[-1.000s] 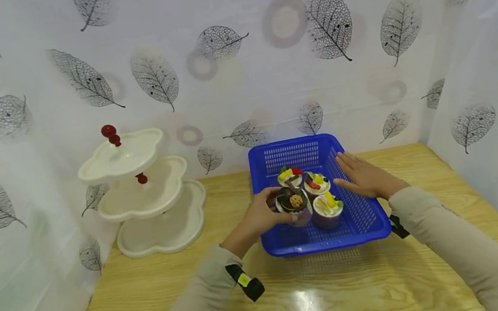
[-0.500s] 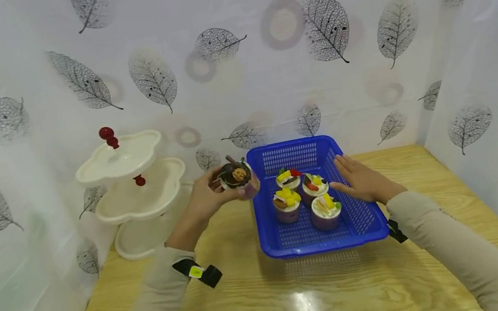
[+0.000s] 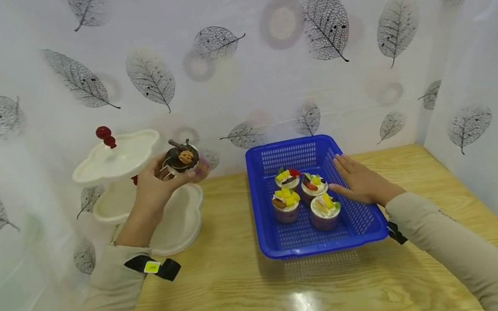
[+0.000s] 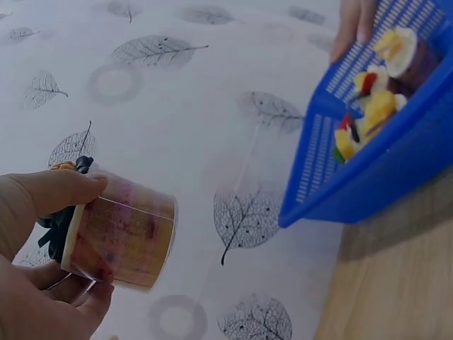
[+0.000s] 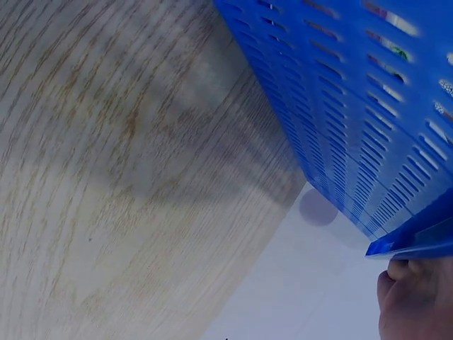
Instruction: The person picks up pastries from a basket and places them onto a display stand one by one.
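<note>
Two bare hands are at work, and they do different things. The left hand (image 3: 155, 191) grasps a small dessert cup of clear plastic with dark chocolate topping (image 3: 182, 158) – the thumb lies on one side of its wall, and the curled fingers are on the other side. This cup is held in the air, in front of the right part of the stand, and its base points to the right and somewhat down in the head view. A brown walnut (image 3: 186, 156) and a dark stick (image 3: 174, 143) decorate its top.

The right hand (image 3: 360, 181) grasps no cup; its fingers are rather straight and they touch the right rim of a blue rectangular plastic basket with slotted walls (image 3: 324, 247). Inside the basket four other dessert cups stand near to each other: one at the back with yellow and red fruit (image 3: 287, 177), one at the right with red and yellow fruit (image 3: 315, 187), one at the left with yellow cubes (image 3: 286, 205), and one in front with white cream and yellow pieces (image 3: 325, 212).

At the left is a white three-tier stand with wavy-edged trays (image 3: 124, 156), which has a red round knob (image 3: 103, 133) on top. The left forearm, in a beige sleeve (image 3: 101, 304), wears a black strap (image 3: 136, 264). The basket and the stand rest on a light wooden table (image 3: 232, 294) – behind them hangs a whitish curtain with dark leaf prints (image 3: 247, 85).
</note>
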`<state>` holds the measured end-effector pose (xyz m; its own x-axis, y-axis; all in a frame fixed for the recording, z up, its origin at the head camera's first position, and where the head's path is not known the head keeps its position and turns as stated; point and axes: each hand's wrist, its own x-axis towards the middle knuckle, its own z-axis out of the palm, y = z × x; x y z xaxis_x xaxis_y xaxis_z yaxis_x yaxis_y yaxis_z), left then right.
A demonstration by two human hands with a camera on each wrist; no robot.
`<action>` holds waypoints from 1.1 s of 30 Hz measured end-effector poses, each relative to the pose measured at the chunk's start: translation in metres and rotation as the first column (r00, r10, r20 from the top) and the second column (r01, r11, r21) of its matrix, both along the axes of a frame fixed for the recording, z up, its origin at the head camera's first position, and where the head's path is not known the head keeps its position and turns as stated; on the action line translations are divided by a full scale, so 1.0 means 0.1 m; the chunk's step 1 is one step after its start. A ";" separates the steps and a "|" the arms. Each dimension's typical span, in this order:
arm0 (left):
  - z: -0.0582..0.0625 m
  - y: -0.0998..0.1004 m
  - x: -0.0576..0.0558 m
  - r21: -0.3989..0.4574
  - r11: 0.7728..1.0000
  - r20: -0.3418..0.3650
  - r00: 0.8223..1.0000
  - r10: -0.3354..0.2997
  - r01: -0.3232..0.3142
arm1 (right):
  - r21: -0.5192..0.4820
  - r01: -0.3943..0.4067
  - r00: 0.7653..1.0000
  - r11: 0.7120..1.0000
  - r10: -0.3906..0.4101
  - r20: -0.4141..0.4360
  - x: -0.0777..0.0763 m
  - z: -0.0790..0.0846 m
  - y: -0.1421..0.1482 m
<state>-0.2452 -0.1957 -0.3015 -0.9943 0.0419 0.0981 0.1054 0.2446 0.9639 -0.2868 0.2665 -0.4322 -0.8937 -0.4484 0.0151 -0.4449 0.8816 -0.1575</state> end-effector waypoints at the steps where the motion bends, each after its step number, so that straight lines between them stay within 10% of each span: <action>1: 0.01 -0.03 0.00 -0.007 1.000 0.000 1.000 0.012 -0.012 | 0.003 -0.004 1.000 1.000 0.004 -0.001 0.00 0.00 0.00; 13: 0.27 -0.37 0.01 -0.078 0.977 -0.080 0.978 0.192 -0.199 | -0.017 -0.004 0.999 1.000 0.005 0.040 0.03 0.03 -0.03; 19: 0.41 -0.55 -0.02 0.018 0.964 -0.119 0.956 0.267 -0.267 | 0.021 -0.027 1.000 0.999 0.027 -0.004 0.03 0.04 -0.04; 33: 0.43 -0.79 -0.21 0.019 0.904 -0.055 0.902 0.428 -0.428 | 0.015 -0.055 0.998 0.998 0.056 -0.040 0.08 0.04 -0.07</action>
<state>-0.2661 -0.2745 -0.2582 -0.9090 -0.3874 0.1536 0.0462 0.2727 0.9610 -0.2790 0.2591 -0.4284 -0.8663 -0.4975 0.0440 -0.4988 0.8575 -0.1262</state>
